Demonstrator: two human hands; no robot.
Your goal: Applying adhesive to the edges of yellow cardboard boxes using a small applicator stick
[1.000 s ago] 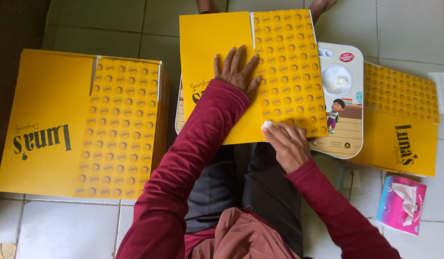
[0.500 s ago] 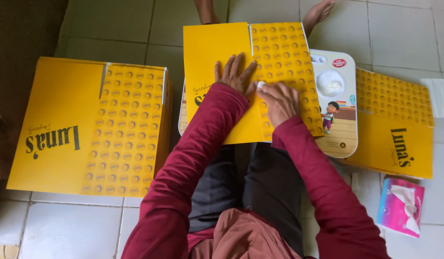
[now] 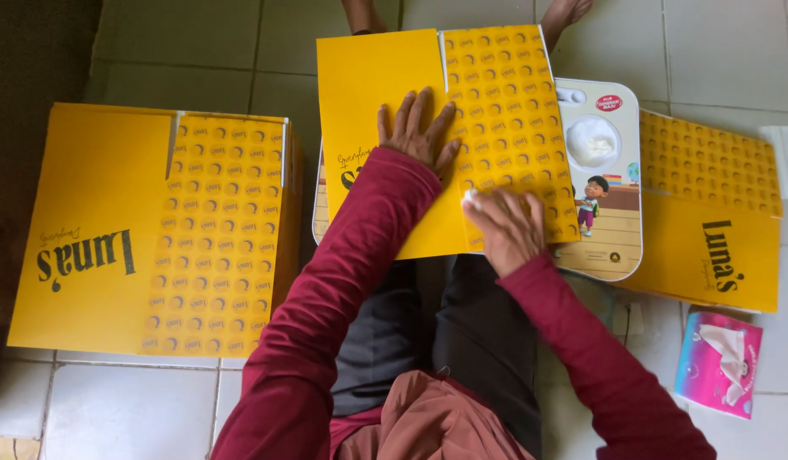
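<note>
A person seated on a tiled floor (image 3: pixel 155 400) pressed both hands onto a flat yellow carton sheet (image 3: pixel 368 94) lying across the lap; the left hand (image 3: pixel 417 132) lay open, fingers spread and palm down, gripping nothing, near the seam where the plain half met the dotted half; the right hand (image 3: pixel 509 226), just below and to the right of it, was curled over something small and white at its fingertips, too hidden to identify, and whether it was pinched or merely pressed could not be told; under the sheet, beyond the right hand, a white illustrated tray (image 3: pixel 603 179) showed only its right part; further right lay a second yellow carton (image 3: pixel 718 247), its edge blurred; well to the left of the left hand sat a stack of yellow cartons (image 3: pixel 147 230); a pink tissue pack (image 3: pixel 718 362) rested below the second carton; two bare feet (image 3: pixel 564 10) at the top were cut off by the frame.
</note>
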